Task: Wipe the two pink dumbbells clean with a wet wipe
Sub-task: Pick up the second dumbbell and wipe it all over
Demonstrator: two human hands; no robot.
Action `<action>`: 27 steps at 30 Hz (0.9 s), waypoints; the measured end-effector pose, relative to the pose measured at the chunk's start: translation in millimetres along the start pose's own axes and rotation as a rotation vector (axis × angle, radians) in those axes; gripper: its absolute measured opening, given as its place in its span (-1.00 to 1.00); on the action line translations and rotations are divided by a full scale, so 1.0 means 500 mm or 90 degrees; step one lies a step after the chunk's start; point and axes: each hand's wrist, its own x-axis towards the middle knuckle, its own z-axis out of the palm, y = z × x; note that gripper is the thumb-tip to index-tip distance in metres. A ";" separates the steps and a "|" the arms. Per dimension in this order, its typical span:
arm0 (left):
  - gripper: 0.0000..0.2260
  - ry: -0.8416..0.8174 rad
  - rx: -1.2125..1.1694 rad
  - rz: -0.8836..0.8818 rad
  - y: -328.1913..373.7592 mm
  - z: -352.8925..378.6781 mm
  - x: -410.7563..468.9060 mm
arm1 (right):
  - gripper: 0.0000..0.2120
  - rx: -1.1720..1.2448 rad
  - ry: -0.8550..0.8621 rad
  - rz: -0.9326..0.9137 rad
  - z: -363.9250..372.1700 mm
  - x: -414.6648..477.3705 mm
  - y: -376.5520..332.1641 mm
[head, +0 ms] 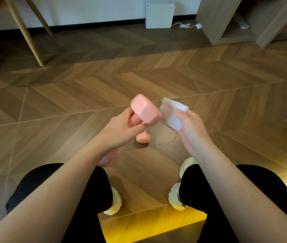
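Your left hand (121, 127) is closed around the handle of a raised pink dumbbell (146, 109); your right hand (191, 130) pinches a white wipe (172, 116) just beside its head.
Below them the second dumbbell (143, 138) sits on the herringbone wood floor (104, 81); chair legs (25, 32), a white box (159, 14) and a wooden shelf unit (214, 20) stand beyond.
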 end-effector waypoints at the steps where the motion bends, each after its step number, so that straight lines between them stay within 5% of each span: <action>1: -0.78 -0.035 0.020 0.005 0.000 0.005 -0.003 | -0.76 0.003 -0.024 -0.015 0.006 -0.004 -0.002; 6: -0.58 -0.142 0.064 0.055 0.000 0.030 -0.018 | -0.65 -0.098 -0.138 -0.114 0.026 -0.026 0.002; 18: -0.66 0.064 -0.090 0.019 -0.026 0.024 -0.006 | -0.59 -0.167 -0.183 -0.243 0.017 -0.034 0.028; 27: -0.48 -0.001 0.042 0.095 -0.030 0.032 -0.021 | -0.52 -0.108 -0.210 -0.187 0.024 -0.021 0.014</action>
